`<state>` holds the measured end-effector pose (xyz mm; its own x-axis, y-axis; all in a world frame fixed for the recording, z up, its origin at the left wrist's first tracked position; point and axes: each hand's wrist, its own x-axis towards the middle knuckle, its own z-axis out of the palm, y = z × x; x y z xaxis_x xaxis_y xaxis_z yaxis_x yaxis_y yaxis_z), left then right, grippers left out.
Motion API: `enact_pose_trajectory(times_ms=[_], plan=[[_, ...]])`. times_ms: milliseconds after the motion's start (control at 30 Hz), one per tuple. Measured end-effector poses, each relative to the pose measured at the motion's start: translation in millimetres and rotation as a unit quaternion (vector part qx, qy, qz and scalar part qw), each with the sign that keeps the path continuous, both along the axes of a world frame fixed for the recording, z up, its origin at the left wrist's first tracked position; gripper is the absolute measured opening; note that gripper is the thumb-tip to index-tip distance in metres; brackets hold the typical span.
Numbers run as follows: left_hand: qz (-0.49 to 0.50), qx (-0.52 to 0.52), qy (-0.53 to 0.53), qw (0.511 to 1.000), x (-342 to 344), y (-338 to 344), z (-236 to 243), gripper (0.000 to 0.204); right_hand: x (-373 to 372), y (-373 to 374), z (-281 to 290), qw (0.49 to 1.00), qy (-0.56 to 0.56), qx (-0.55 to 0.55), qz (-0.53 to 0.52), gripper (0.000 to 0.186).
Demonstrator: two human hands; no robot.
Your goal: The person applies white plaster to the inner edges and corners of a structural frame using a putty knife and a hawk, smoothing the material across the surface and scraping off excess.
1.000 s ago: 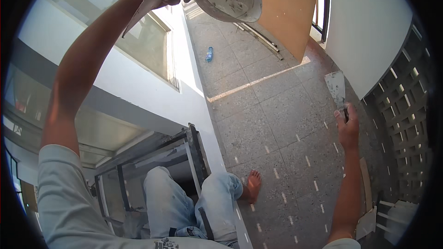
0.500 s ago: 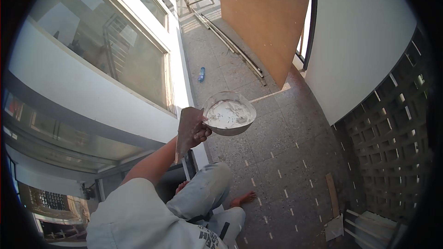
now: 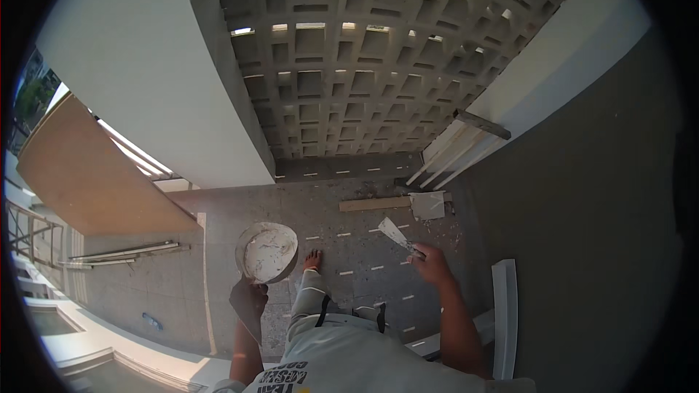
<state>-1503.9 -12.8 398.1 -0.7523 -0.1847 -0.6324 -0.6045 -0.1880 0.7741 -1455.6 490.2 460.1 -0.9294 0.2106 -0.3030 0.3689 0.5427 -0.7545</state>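
Grey floor (image 3: 167, 276) below, bowl (image 3: 241, 253) holds whitish paste (image 3: 271, 252).

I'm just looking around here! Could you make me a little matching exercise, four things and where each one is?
Things:
1. round grey bowl of white paste
2. flat-bladed metal scraper
3. small blue plastic bottle
4. large orange-brown flat board

Places:
A. lying on the floor
B. in the right hand
C. near the smooth pale wall
D. in the left hand

Pairs: 1-D, 2-B, 3-A, 4-C.
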Motion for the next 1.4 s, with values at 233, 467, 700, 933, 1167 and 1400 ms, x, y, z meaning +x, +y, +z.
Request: enact_pose_trajectory(times_ms=[233, 467, 700, 933, 1167, 1400], plan=[[-0.430, -0.139, 0.186, 0.873, -191.9, 112.7, 26.5, 0.034, 158.5, -11.9, -70.1, 0.975, -0.031, 0.161, -0.149, 0.050], [-0.483, 0.133, -0.001, 0.866, -221.1, 345.9, 53.5, 0.026, 403.4, -83.9, -156.9, 0.473, -0.167, -0.066, -0.863, 0.029], [-0.609, 0.253, 0.071, 0.749, -157.2, 607.9, -20.7, 0.037, 437.4, -210.7, -162.8, 0.430, -0.334, -0.118, -0.830, 0.031], [-0.753, 0.292, -0.100, 0.580, -30.1, 845.0, 51.7, 0.023, 355.8, -133.5, -157.3, 0.349, -0.149, -0.287, -0.879, 0.033], [-0.848, 0.220, -0.136, 0.464, 159.4, 953.8, 86.6, 0.028, 386.7, -63.6, -125.7, 0.270, -0.046, -0.193, -0.942, 0.037], [-0.926, 0.141, -0.185, 0.298, 335.8, 1022.2, 111.9, 0.029, 353.7, -16.0, -124.5, 0.000, 0.038, -0.166, -0.985, 0.028]])
